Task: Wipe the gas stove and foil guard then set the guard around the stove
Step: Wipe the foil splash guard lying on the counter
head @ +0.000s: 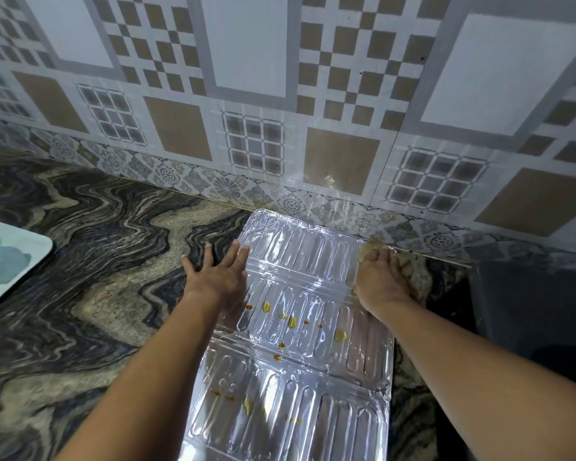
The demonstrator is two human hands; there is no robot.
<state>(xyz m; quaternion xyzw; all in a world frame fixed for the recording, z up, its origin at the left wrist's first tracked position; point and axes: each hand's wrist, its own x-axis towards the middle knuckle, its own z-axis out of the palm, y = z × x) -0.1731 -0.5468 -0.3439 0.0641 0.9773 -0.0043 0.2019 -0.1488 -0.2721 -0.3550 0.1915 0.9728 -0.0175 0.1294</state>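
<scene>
So, the guard (313, 410) is laid flat on the swirly stone counter (97, 261): shiny embossed foil, creased into panels. Yellow grease spots (340, 335) are left on the nearer panels, so wiping looks barely started. The left hand (218, 277) is spread flat on its left edge; the right hand (379, 281) is pressed on a beige cloth (363, 257) at the far corner, grip can't be told.

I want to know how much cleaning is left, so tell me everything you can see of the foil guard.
The foil guard is a shiny silver sheet embossed with oblong ribs, creased into three panels and lying flat on the marbled counter, its far edge near the tiled wall. Yellow-orange spots dot the middle and near panels. The left hand rests flat on its left edge; the right hand holds a tan cloth at its far right corner.
</scene>
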